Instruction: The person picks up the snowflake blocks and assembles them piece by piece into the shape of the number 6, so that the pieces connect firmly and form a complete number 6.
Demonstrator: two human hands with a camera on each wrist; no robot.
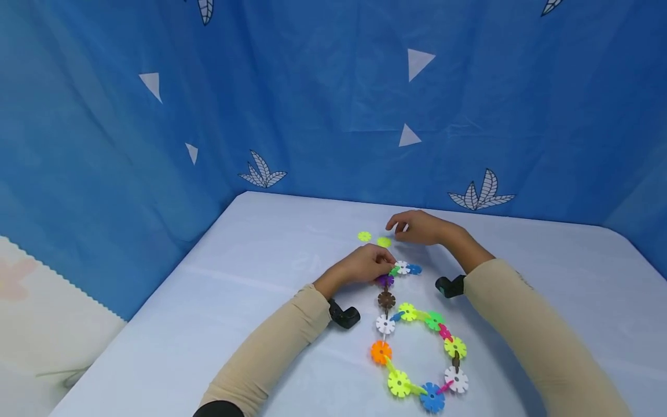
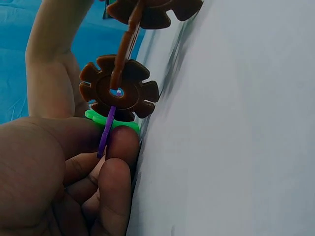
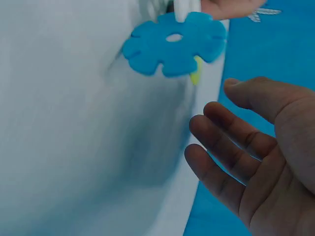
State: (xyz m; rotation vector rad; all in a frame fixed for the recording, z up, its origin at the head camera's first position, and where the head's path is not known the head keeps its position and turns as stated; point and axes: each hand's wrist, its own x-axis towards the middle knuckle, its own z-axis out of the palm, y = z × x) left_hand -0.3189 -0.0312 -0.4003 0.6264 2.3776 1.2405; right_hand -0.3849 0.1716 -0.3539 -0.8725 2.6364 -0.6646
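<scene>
My left hand (image 1: 365, 263) pinches the far end of a chain of flower-shaped plastic discs, at a green disc (image 2: 129, 126) and a purple disc (image 2: 107, 132). A brown disc (image 2: 101, 91) hangs on just before the purple one. Past my fingertips the chain ends in a white disc (image 1: 402, 267) and a blue disc (image 3: 172, 44). My right hand (image 1: 419, 227) hovers beyond that end with fingers loosely bent and nothing in them. Nearest to it lies a loose yellow disc (image 1: 384, 241), and a second yellow disc (image 1: 364, 236) is farther left.
Toward me the chain runs into a ring of linked discs, with an orange disc (image 1: 381, 352) on its left and a blue disc (image 1: 432, 398) at the near end. Everything lies on a white-covered table (image 1: 219, 278). A blue curtain (image 1: 333, 116) hangs behind it.
</scene>
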